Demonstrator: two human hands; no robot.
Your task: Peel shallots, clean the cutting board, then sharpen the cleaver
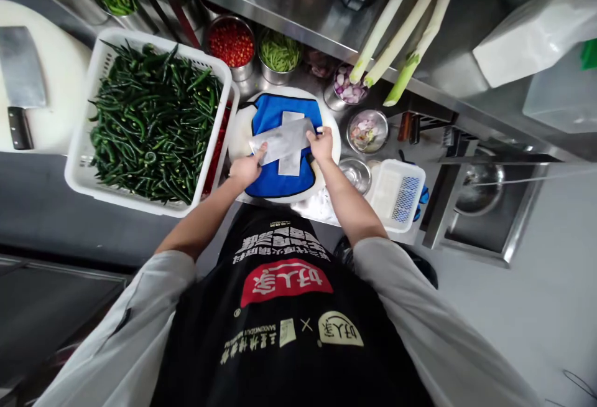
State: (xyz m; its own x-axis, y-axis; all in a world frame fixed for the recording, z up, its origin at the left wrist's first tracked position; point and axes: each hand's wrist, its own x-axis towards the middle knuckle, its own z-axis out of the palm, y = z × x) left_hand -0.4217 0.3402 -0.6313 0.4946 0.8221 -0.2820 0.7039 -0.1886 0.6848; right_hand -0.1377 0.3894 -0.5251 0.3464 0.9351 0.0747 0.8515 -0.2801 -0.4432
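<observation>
My left hand (246, 170) pinches the left end of a translucent whitish plastic sheet (286, 138), thumb on top. At the sheet's other end, the fingers of my right hand (321, 144) are closed on its edge. The sheet is stretched slantwise between them, just over a blue cloth (268, 180) with black edging. Part of a pale upright strip (290, 166) shows on the cloth, crossed by the sheet. I cannot tell whether that strip is loose or part of the cloth. Under the cloth lies a round white cutting board (332, 117).
A white basket (79, 167) heaped with green chillies (149, 124) stands left, beyond it a cleaver (23, 71). Tubs of chopped red chillies (231, 45) and green slices (280, 52) line the back. Leeks (396, 21) overhang the shelf edge. A white plastic basket (396, 195) sits right.
</observation>
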